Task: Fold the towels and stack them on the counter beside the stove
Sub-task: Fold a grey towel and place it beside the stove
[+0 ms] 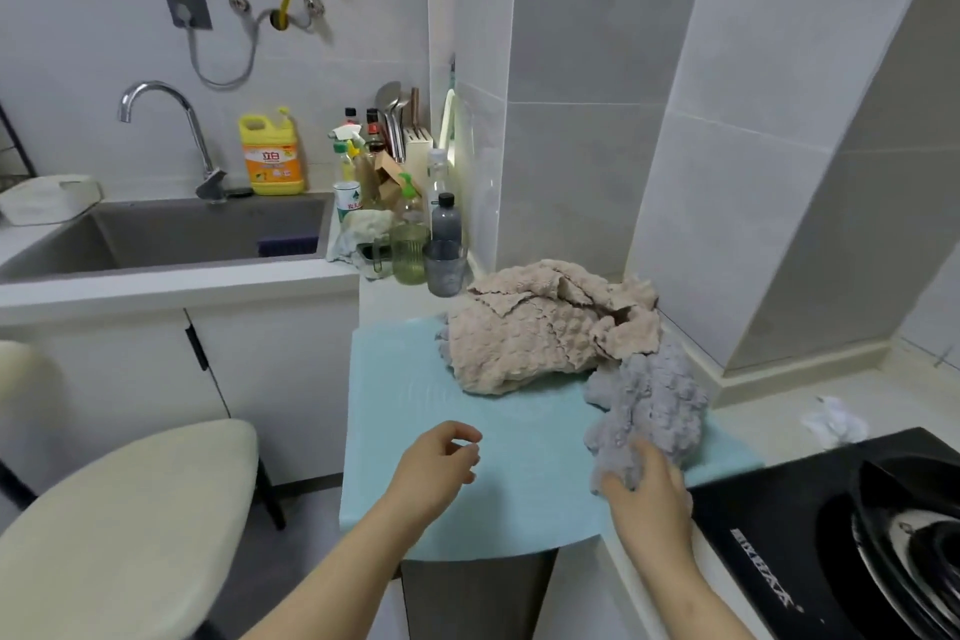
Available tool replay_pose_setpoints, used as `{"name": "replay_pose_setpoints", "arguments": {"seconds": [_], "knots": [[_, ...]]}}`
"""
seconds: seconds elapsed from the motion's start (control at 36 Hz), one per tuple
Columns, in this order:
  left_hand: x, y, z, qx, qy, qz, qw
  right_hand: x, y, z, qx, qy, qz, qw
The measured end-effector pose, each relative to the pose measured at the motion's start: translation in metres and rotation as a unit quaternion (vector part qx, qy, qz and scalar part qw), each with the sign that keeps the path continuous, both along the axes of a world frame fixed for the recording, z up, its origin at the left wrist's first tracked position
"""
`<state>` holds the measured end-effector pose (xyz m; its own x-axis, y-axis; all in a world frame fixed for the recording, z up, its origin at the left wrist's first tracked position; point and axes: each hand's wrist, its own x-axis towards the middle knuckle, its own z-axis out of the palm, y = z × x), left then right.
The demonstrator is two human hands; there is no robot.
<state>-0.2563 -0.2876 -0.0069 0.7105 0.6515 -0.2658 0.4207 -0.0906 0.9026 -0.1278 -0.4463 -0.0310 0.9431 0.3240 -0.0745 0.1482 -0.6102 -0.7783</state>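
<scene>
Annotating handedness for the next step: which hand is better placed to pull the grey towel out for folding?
Right. The right hand grips the grey towel at its near end, beside the stove. The left hand hovers loosely curled over the blue cloth, apart from the grey towel, holding nothing.

A: Towel colours, far to near?
B: Far, beige towel [530, 333], bobbled; right, grey-lilac towel [649, 400], likewise bobbled; beneath both, pale blue towel [467, 431], plain
A: Other items?
B: Far left, yellow bottle [271, 153], orange label; near right, black stove [769, 535], white lettering
</scene>
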Motion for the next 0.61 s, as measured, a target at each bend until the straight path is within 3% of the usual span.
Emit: {"name": "replay_pose_setpoints", "arguments": {"seconds": [0.33, 0.61], "knots": [[0.099, 0.051, -0.012, -0.037, 0.008, -0.018, 0.999, 0.106, 0.058, -0.01, -0.048, -0.071, -0.085, 0.993], [0.138, 0.073, -0.008, -0.036, -0.012, -0.015, 0.999, 0.149, 0.074, 0.024, 0.084, -0.129, -0.089, 0.984]]}}
